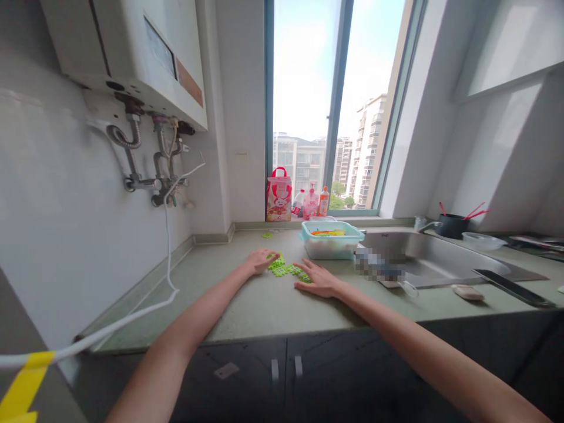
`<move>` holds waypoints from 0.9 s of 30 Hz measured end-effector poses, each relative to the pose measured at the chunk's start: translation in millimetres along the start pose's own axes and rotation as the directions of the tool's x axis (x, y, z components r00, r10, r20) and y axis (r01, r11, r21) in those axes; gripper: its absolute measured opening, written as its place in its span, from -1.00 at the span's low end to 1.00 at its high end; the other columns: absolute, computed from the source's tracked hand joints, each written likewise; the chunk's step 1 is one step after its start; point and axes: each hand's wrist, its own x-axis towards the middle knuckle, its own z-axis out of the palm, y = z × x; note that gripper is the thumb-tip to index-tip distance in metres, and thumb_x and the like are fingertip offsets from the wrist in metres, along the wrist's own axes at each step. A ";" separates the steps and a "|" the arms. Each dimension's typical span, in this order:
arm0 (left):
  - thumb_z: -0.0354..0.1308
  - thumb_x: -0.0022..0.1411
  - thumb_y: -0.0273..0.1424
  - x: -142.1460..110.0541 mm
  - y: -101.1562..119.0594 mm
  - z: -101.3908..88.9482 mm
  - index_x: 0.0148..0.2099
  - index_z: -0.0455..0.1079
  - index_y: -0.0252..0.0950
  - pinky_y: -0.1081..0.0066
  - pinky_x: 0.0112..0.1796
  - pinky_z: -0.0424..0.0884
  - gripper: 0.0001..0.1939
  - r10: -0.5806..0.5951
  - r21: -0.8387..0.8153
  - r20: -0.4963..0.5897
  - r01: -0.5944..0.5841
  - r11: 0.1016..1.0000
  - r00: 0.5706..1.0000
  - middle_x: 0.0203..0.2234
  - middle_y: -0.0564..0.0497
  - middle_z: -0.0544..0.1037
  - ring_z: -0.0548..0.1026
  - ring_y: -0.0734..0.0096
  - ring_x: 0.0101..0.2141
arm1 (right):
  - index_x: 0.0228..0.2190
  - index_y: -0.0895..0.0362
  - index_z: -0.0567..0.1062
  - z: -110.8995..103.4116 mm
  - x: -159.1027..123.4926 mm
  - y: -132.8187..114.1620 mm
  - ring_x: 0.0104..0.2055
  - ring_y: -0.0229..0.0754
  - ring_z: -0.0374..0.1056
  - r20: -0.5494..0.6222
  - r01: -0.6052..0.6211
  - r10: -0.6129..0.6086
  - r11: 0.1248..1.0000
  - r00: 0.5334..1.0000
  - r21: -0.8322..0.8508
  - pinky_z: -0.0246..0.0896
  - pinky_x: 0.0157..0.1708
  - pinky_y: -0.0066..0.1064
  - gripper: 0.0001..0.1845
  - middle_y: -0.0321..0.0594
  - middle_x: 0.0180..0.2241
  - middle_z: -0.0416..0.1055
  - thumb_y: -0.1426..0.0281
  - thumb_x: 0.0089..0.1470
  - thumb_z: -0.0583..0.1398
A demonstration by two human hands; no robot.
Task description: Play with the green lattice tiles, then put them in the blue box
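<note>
Two bare arms over dark cupboard doors. Left hand and right hand flat, open, holding nothing, touching green pieces on grey counter. Nearby tub, sink, window.

A home kitchen is showing here: a steel sink sitting in the countertop, a water heater hanging above.
</note>
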 end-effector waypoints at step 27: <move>-0.14 0.40 0.50 -33.7 21.7 7.9 0.30 0.62 0.29 -0.02 0.44 0.39 -0.20 0.069 -0.299 -0.092 -0.093 0.950 0.993 0.26 -0.06 0.68 0.55 -0.13 0.36 | 0.06 -0.16 0.69 18.7 46.6 5.7 0.44 0.32 0.47 -0.124 0.277 -0.251 0.913 0.960 0.300 0.27 0.49 0.11 -0.46 -0.11 0.32 0.64 0.26 -0.01 0.42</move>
